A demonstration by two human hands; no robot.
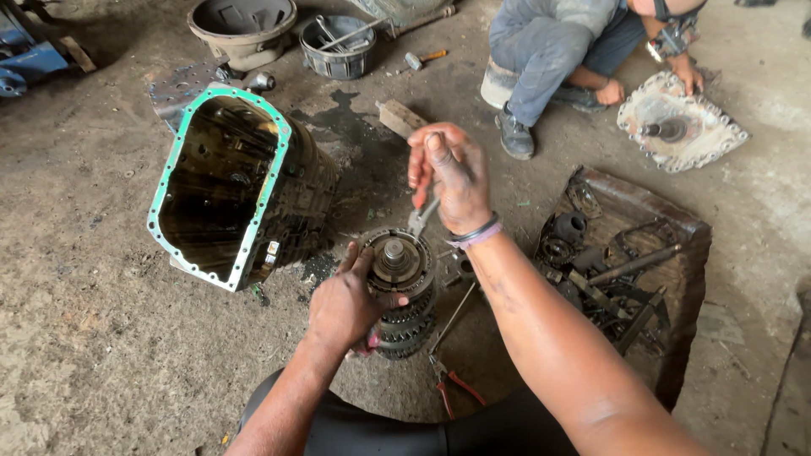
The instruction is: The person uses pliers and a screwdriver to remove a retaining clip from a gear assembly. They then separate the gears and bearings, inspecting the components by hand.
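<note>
A greasy stack of gears on a shaft (pixel 404 279) stands upright on the dirt floor in front of me. My left hand (pixel 346 304) grips its left side near the top ring. My right hand (pixel 449 173) is raised above it, closed on red-handled pliers (pixel 420 211) whose jaws point down at the top edge of the gear stack.
A gearbox housing (pixel 236 181) with a green gasket rim lies at left. A tray of dark metal parts (pixel 625 270) sits at right. Red-handled pliers (pixel 452 384) and a thin rod (pixel 454 317) lie by my knee. Another person (pixel 574 51) crouches over a round cover plate (pixel 680 122). Two buckets (pixel 338 42) stand behind.
</note>
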